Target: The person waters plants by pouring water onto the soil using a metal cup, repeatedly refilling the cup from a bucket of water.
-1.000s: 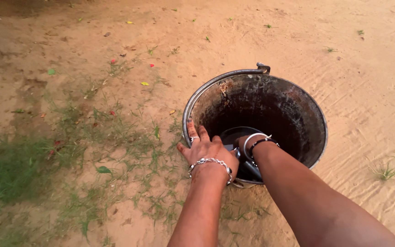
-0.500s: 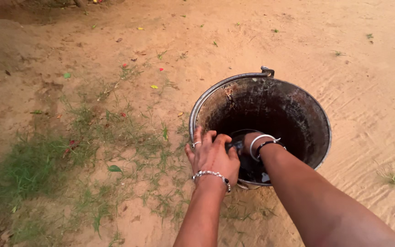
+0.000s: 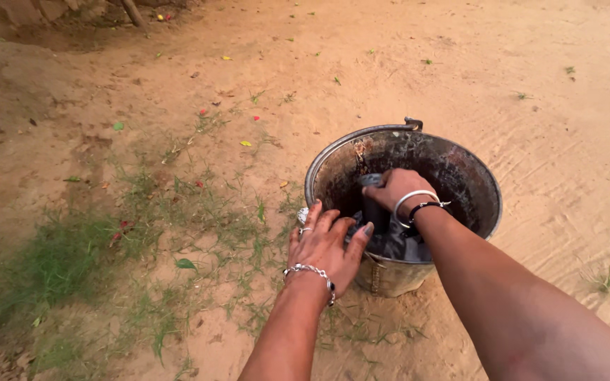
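A blackened, rusty metal bucket (image 3: 460,173) stands on sandy ground, its bail handle lying along the left rim. My right hand (image 3: 398,188), with bangles on the wrist, grips a wet dark cloth (image 3: 390,236) and holds it up inside the bucket. My left hand (image 3: 326,243), wearing a chain bracelet and a ring, rests over the bucket's near left rim with fingers spread, touching the cloth's lower part.
Sandy soil surrounds the bucket, rippled on the right. Patchy grass (image 3: 58,264) and scattered small leaves lie to the left. A mound of earth (image 3: 8,70) and a stick sit at the top left.
My right hand has risen from deep in the bucket, lifting the dark cloth. My left hand has shifted along the near rim. The view has tilted, so the bucket appears lower.
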